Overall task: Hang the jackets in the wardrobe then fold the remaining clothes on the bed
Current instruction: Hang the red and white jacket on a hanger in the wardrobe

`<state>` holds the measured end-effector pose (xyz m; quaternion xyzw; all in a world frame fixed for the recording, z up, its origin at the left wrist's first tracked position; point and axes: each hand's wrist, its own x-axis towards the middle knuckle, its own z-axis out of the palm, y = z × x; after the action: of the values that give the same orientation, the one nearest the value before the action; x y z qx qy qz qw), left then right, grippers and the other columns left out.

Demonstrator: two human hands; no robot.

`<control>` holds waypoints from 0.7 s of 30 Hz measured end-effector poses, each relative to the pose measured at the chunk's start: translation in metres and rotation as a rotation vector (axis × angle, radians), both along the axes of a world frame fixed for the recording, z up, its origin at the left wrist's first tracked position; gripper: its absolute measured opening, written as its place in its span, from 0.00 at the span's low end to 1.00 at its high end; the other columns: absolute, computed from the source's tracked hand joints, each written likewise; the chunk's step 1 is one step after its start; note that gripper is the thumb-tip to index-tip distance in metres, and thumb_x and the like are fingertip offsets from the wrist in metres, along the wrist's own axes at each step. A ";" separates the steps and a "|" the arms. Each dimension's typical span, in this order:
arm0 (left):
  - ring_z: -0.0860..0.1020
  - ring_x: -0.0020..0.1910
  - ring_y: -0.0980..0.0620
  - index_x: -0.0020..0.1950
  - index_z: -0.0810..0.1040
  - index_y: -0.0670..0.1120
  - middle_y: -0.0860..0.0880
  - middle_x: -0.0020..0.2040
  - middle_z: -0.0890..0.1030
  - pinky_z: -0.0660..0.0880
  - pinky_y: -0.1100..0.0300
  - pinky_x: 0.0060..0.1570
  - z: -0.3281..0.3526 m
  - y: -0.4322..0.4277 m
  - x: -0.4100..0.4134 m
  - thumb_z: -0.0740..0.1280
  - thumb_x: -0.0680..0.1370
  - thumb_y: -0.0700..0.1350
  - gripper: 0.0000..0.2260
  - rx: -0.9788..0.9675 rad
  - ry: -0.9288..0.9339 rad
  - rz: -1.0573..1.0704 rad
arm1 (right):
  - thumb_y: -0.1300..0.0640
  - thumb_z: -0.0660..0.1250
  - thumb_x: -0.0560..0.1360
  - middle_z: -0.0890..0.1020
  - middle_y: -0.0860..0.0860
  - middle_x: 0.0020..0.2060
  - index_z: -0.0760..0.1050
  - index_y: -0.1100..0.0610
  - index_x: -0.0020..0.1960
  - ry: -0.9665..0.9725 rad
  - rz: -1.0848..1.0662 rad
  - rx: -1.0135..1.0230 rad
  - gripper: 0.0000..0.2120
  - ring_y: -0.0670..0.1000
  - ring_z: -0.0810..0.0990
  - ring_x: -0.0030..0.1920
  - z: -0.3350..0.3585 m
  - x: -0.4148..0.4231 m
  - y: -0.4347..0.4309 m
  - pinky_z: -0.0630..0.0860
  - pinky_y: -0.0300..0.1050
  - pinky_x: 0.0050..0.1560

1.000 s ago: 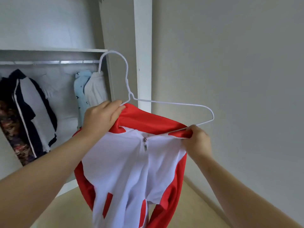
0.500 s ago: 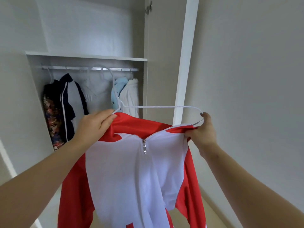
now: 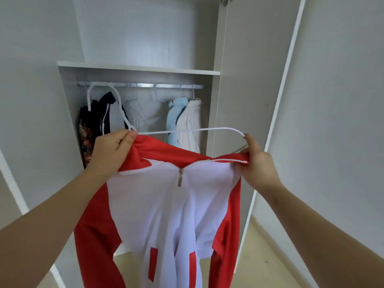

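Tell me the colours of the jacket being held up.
Red and white jacket, seen in the head view.

jacket (image 3: 158,215): white front; red collar, sleeves, sides and pocket strips
zip pull (image 3: 180,179): silver, on white teeth
hanger (image 3: 187,130): white
wardrobe (image 3: 37,100): white to pale grey
rail (image 3: 145,85): silvery
leftmost hung garment (image 3: 84,134): dark, red-orange flower print
striped hung jacket (image 3: 110,119): navy and white, white stripes
hung top (image 3: 173,119): light blue, small dark marks
rightmost hung garment (image 3: 192,125): white
floor (image 3: 259,256): pale beige
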<state>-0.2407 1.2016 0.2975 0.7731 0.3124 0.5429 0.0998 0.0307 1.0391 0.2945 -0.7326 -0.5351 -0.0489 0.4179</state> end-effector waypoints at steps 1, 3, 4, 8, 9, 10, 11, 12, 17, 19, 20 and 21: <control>0.68 0.30 0.57 0.37 0.76 0.33 0.36 0.30 0.75 0.65 0.69 0.33 0.001 0.007 -0.004 0.61 0.78 0.52 0.22 -0.018 -0.013 0.009 | 0.63 0.63 0.73 0.81 0.54 0.50 0.59 0.53 0.73 -0.007 0.000 0.005 0.31 0.58 0.78 0.52 0.000 -0.003 0.012 0.74 0.46 0.48; 0.67 0.29 0.59 0.39 0.76 0.33 0.37 0.30 0.73 0.65 0.71 0.32 -0.001 0.018 -0.009 0.62 0.79 0.47 0.18 -0.088 -0.023 0.028 | 0.65 0.62 0.73 0.81 0.56 0.49 0.61 0.55 0.72 -0.012 0.000 0.055 0.29 0.60 0.78 0.51 0.001 -0.008 0.034 0.74 0.49 0.49; 0.67 0.28 0.59 0.38 0.75 0.33 0.40 0.29 0.71 0.64 0.71 0.31 -0.002 0.025 -0.010 0.62 0.80 0.46 0.17 -0.131 -0.022 0.044 | 0.66 0.61 0.73 0.81 0.58 0.48 0.64 0.56 0.71 0.006 -0.001 0.087 0.27 0.61 0.78 0.51 0.002 -0.010 0.048 0.74 0.50 0.49; 0.66 0.29 0.59 0.37 0.70 0.42 0.53 0.29 0.68 0.63 0.64 0.33 -0.009 0.041 -0.006 0.59 0.81 0.47 0.14 -0.235 -0.103 0.136 | 0.68 0.60 0.74 0.81 0.62 0.49 0.72 0.61 0.64 0.067 -0.026 0.111 0.19 0.63 0.78 0.51 -0.007 -0.013 0.091 0.73 0.50 0.51; 0.67 0.31 0.59 0.37 0.69 0.45 0.54 0.30 0.68 0.63 0.62 0.34 -0.011 0.049 -0.005 0.58 0.81 0.47 0.13 -0.241 -0.121 0.178 | 0.68 0.60 0.73 0.81 0.62 0.48 0.75 0.62 0.60 0.059 -0.002 0.110 0.17 0.63 0.78 0.50 -0.010 -0.011 0.103 0.72 0.48 0.48; 0.67 0.31 0.59 0.36 0.68 0.45 0.55 0.30 0.68 0.63 0.62 0.34 -0.013 0.056 -0.005 0.58 0.81 0.47 0.15 -0.240 -0.131 0.219 | 0.69 0.61 0.72 0.82 0.62 0.45 0.76 0.63 0.56 0.036 0.029 0.104 0.14 0.62 0.78 0.48 -0.012 -0.009 0.116 0.70 0.45 0.45; 0.67 0.31 0.58 0.33 0.66 0.46 0.54 0.30 0.68 0.63 0.63 0.33 -0.014 0.062 -0.005 0.58 0.81 0.48 0.16 -0.236 -0.133 0.254 | 0.70 0.62 0.71 0.81 0.61 0.42 0.77 0.64 0.51 -0.003 0.066 0.092 0.11 0.61 0.78 0.45 -0.014 -0.006 0.126 0.68 0.42 0.40; 0.67 0.30 0.57 0.31 0.64 0.47 0.52 0.29 0.67 0.63 0.67 0.31 -0.013 0.069 -0.008 0.58 0.81 0.48 0.18 -0.223 -0.125 0.288 | 0.70 0.62 0.71 0.80 0.60 0.38 0.78 0.64 0.48 -0.054 0.116 0.089 0.08 0.61 0.78 0.42 -0.015 -0.003 0.138 0.64 0.39 0.36; 0.68 0.28 0.55 0.31 0.68 0.46 0.50 0.28 0.69 0.66 0.73 0.30 0.015 0.122 -0.018 0.60 0.80 0.46 0.17 -0.243 -0.018 0.338 | 0.64 0.63 0.66 0.82 0.60 0.34 0.80 0.66 0.43 -0.302 0.345 0.134 0.10 0.59 0.81 0.34 -0.013 0.020 0.204 0.64 0.35 0.35; 0.67 0.28 0.54 0.31 0.67 0.44 0.48 0.27 0.68 0.66 0.71 0.29 0.026 0.146 -0.016 0.60 0.80 0.45 0.18 -0.277 -0.049 0.344 | 0.68 0.67 0.66 0.83 0.59 0.36 0.81 0.66 0.45 -0.324 0.395 0.188 0.09 0.57 0.81 0.36 -0.009 0.024 0.230 0.69 0.33 0.38; 0.66 0.28 0.53 0.30 0.67 0.44 0.48 0.27 0.68 0.66 0.69 0.29 0.029 0.158 -0.013 0.60 0.81 0.45 0.18 -0.295 -0.087 0.353 | 0.71 0.69 0.67 0.83 0.58 0.39 0.81 0.65 0.47 -0.280 0.405 0.225 0.10 0.55 0.80 0.38 -0.006 0.026 0.243 0.70 0.31 0.41; 0.67 0.28 0.51 0.31 0.67 0.43 0.46 0.28 0.68 0.66 0.65 0.32 0.032 0.173 -0.009 0.60 0.81 0.46 0.18 -0.317 -0.139 0.359 | 0.73 0.69 0.68 0.82 0.55 0.41 0.81 0.65 0.50 -0.192 0.416 0.260 0.12 0.53 0.78 0.41 0.000 0.029 0.259 0.69 0.27 0.43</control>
<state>-0.2494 1.3746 0.3291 0.6408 0.5184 0.5479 0.1432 0.0594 1.2976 0.2949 -0.5389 -0.7007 -0.0994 0.4568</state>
